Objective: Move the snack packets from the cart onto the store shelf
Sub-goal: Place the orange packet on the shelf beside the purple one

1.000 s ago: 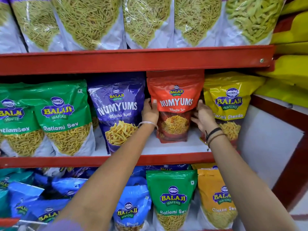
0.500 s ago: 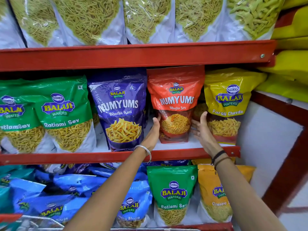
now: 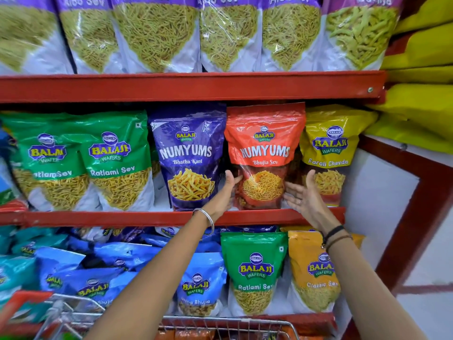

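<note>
A red Numyums Bhujia Sev packet (image 3: 264, 148) stands upright on the middle red shelf (image 3: 147, 218), between a purple Numyums packet (image 3: 188, 153) and a yellow Farali Chevda packet (image 3: 331, 148). My left hand (image 3: 224, 192) lies flat against the red packet's lower left edge, fingers straight. Just off the packet's lower right side, my right hand (image 3: 304, 195) is spread with the palm facing it, and holds nothing. The wire cart (image 3: 220, 327) shows at the bottom edge, with orange packets partly visible inside.
Green Ratlami Sev packets (image 3: 117, 163) fill the middle shelf's left. Large clear sev bags (image 3: 157, 33) line the top shelf. Blue, green and orange packets (image 3: 255, 273) sit on the lower shelf. A red-framed white panel (image 3: 382, 204) bounds the right side.
Both hands have let go of the red packet's sides and slid down to its base. The packet now stands by itself on the shelf; my view has drawn back and down.
</note>
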